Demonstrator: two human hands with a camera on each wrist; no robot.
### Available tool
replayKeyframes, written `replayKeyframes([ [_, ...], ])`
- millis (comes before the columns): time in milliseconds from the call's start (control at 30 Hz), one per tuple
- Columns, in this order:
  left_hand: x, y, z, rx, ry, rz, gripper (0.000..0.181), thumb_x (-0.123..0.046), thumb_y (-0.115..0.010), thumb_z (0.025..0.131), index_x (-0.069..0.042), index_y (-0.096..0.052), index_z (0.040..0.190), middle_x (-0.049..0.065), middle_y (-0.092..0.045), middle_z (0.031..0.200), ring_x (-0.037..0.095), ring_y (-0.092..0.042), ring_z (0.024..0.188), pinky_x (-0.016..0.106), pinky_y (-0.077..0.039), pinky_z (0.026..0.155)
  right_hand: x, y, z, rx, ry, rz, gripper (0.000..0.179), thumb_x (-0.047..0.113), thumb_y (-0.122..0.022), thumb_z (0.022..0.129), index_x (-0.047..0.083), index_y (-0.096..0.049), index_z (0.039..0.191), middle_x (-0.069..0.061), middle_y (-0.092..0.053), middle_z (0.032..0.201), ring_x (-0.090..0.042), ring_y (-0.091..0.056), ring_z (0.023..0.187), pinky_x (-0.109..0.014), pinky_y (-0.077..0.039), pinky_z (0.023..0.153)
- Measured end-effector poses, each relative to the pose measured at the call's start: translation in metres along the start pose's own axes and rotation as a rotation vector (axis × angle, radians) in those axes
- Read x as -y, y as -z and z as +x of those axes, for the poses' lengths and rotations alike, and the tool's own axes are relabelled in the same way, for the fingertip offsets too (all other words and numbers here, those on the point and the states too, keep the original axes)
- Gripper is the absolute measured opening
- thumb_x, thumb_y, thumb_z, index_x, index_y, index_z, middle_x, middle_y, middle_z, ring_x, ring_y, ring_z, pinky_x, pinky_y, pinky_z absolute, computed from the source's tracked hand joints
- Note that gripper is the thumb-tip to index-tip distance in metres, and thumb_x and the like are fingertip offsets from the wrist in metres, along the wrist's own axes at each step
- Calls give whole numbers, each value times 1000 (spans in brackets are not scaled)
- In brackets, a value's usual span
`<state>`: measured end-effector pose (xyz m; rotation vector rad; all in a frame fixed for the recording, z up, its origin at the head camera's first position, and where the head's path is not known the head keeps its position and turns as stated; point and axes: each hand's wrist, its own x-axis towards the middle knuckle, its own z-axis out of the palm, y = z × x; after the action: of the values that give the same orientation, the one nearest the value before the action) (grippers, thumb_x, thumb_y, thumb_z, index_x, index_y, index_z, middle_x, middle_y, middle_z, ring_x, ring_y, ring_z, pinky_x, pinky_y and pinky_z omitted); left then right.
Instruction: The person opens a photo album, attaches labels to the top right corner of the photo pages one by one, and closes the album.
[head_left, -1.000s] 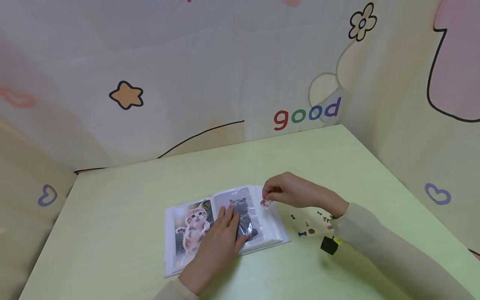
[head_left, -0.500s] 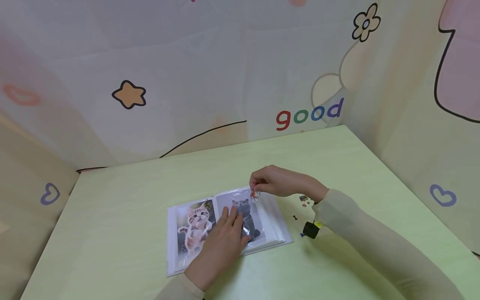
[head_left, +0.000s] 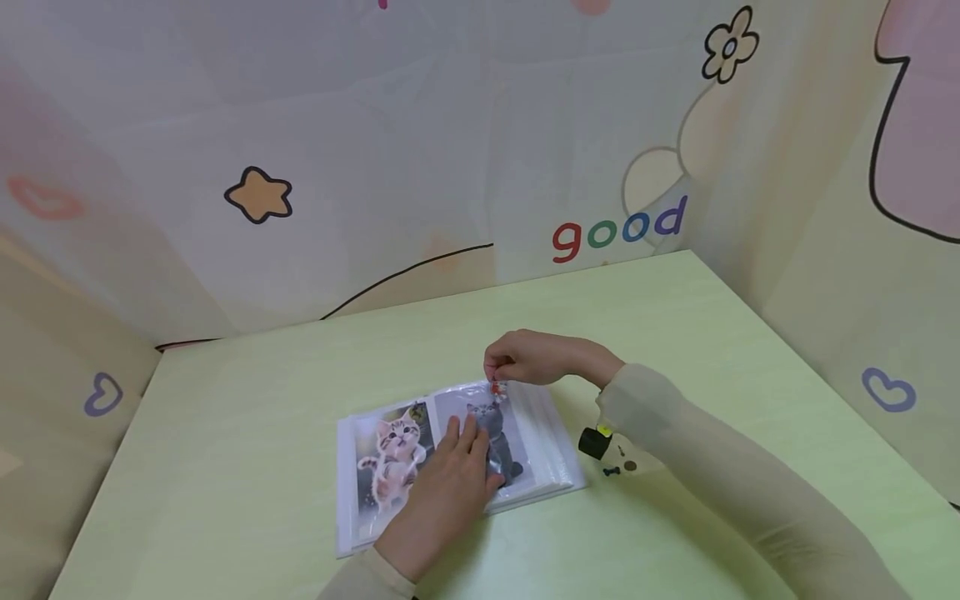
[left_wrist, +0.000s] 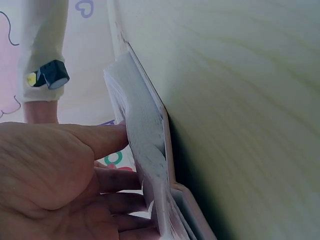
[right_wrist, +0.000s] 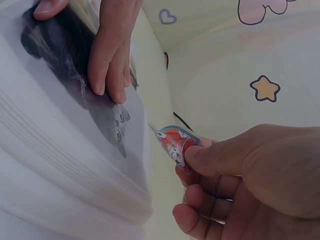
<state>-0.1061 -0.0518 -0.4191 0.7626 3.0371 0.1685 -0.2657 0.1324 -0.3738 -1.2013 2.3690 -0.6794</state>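
Observation:
An open photo album [head_left: 345, 500] lies on the table, with a kitten photo [head_left: 393, 450] on its left page and a grey cat photo [head_left: 504, 442] on its right page. My left hand [head_left: 446, 483] rests on the right page with its fingers straight across the grey cat photo. My right hand [head_left: 525, 357] is over the top edge of that page. Between thumb and index finger it pinches a small red and white sticker [right_wrist: 172, 145] with a cartoon figure, its free end pointing at the page. The album's thick stack of pages [left_wrist: 140, 110] shows edge-on in the left wrist view.
Several small stickers [head_left: 628, 466] lie on the table right of the album, partly hidden under the right forearm. A black wrist camera [head_left: 594, 442] hangs below the right sleeve. Printed cloth walls [head_left: 405, 167] stand behind and at both sides of the pale green table [head_left: 240, 400].
My right hand has moved left with the sticker, from the album's right edge to above the grey cat photo. The left hand stays on the page.

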Motion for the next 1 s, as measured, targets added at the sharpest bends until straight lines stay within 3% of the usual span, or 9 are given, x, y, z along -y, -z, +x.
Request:
replayKeyframes([
  [333, -1, -1, 0, -8, -2, 16, 59, -32, -69, 100, 10, -56, 140, 29, -49, 150, 45, -44, 141, 45, -39, 116, -1, -1, 13, 28, -68, -14, 8, 6, -64, 102, 9, -71, 98, 0, -65, 87, -13, -54, 79, -24, -47, 75],
  [733, -1, -3, 0, 1, 14, 6, 60, -33, -69, 100, 9, -56, 141, 28, -48, 152, 44, -43, 142, 45, -39, 115, -7, -6, 17, 19, -105, 2, 9, 5, -63, 102, 9, -71, 99, 1, -64, 88, -14, -55, 82, -26, -47, 78],
  [1000, 0, -3, -1, -27, 0, 36, 60, -35, -70, 100, 9, -57, 139, 28, -50, 150, 44, -46, 140, 45, -40, 114, -14, -16, 19, 0, -105, -2, 12, 5, -63, 102, 11, -72, 99, 3, -65, 87, -12, -56, 82, -24, -47, 78],
])
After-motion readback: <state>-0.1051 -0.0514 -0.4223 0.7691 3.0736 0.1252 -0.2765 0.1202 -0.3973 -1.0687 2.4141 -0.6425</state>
